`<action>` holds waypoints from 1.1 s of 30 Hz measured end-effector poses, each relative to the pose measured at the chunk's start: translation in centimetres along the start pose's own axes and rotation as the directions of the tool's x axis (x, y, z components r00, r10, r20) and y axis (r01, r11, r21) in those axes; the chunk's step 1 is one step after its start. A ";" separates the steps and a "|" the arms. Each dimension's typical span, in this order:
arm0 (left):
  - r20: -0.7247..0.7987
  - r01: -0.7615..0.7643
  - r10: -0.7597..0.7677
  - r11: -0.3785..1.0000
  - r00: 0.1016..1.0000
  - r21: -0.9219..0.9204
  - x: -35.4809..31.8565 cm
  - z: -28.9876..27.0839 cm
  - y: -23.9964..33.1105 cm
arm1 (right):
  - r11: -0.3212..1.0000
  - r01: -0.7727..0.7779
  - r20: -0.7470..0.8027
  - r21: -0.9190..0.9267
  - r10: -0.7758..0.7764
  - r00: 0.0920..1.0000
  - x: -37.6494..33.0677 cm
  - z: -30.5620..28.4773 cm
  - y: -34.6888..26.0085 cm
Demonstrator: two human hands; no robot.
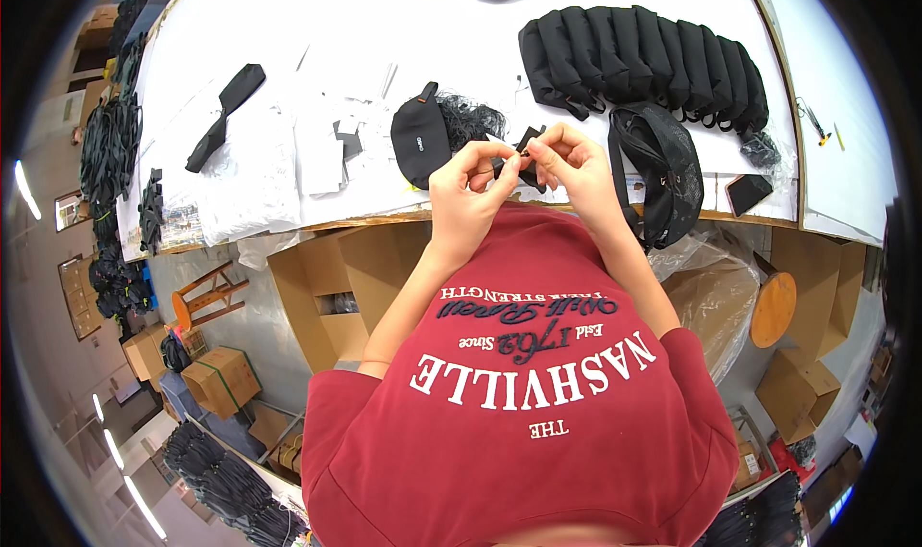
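Observation:
At the table's near edge my left hand (471, 192) and my right hand (576, 168) meet, thumbs and forefingers pinched together. Between them is a small black strap-like piece (528, 142); its exact shape is mostly hidden by the fingers. Left of the hands lies a black zip pouch (420, 142) with a small light label. Behind the hands, a heap of loose black threads (473, 120) touches the pouch. Close to my right hand, a black patterned bag (669, 177) hangs partly over the table edge.
Several black pouches (643, 62) stand in a packed row at the back right. A dark phone-like rectangle (749, 194) rests by the edge. On the left are a folded black strap (226, 115) and clear plastic bags (250, 187). Below stand cartons (336, 278) and a wooden stool (773, 307).

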State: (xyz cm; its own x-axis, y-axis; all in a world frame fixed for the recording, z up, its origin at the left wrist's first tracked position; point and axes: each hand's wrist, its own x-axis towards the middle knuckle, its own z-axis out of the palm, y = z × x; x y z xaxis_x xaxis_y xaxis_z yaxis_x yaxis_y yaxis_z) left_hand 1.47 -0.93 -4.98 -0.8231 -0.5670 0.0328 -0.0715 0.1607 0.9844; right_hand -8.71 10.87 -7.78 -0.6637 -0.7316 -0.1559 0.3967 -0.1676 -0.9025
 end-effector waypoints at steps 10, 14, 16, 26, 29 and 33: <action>-0.035 -0.040 0.042 0.999 0.998 0.035 0.1 0.2 -0.3 | 0.995 -0.055 -0.036 0.089 0.059 0.998 -0.1 0.2 0.2; -0.039 -0.043 0.045 0.998 0.998 0.048 0.1 0.4 -0.3 | 0.999 -0.044 -0.050 0.012 0.044 0.998 -0.2 0.2 0.2; -0.053 -0.034 0.035 0.999 0.998 0.020 0.0 0.5 -0.2 | 0.999 -0.024 -0.072 0.032 0.026 0.997 -0.2 0.4 0.2; -0.084 0.002 -0.002 1.000 0.996 0.010 0.2 0.5 -0.3 | 0.993 -0.073 -0.070 0.093 0.079 0.994 -0.2 0.2 -0.2; -0.082 -0.014 0.013 1.000 0.997 -0.009 -0.1 0.5 -0.5 | 0.994 -0.095 -0.075 0.046 0.098 0.992 -0.4 0.4 -0.3; -0.077 -0.029 0.031 0.999 0.997 0.027 -0.1 0.8 -0.8 | 1.000 -0.001 -0.113 -0.014 -0.001 0.994 -0.3 0.7 0.3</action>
State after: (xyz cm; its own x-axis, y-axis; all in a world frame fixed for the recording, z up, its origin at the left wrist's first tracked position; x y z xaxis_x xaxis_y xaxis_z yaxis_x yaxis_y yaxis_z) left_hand 1.15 -0.35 -5.87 -0.7789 -0.6224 0.0767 -0.0625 0.1987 0.9781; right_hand -7.93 10.62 -7.74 -0.7312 -0.6523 -0.1996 0.3885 -0.1576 -0.9079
